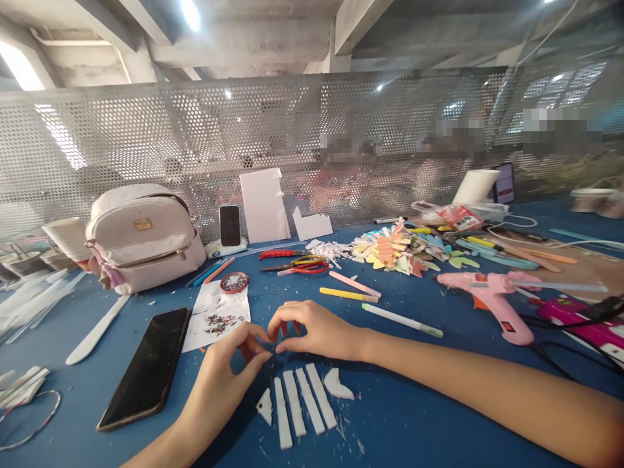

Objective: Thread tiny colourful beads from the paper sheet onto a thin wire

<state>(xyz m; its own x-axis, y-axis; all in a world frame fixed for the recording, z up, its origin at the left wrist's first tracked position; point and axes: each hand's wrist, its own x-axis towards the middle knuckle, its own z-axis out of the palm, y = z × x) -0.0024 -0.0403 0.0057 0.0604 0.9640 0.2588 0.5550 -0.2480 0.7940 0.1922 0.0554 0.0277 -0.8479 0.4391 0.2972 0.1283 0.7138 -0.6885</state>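
Note:
Fingertips to fingertips, my left hand (228,365) and my right hand (319,330) meet just above the blue table. Both have thumb and fingers brought together in a pinch; anything between them is too small or hidden to make out. Right below them lie several white foam strips (306,400) side by side, forming a fish shape with a white triangular head piece (264,407) on the left and a notched white tail piece (338,384) on the right. A paper sheet (195,322) with dark, multicoloured bits and a small red-rimmed round dish (234,283) lies beyond my left hand.
A black phone (146,367) and a white plastic knife (97,331) lie left, before a pale backpack (146,240). Scissors (297,264), markers (402,320) and a heap of coloured cutouts (390,250) spread behind my hands. A pink glue gun (497,299) lies right, near cables.

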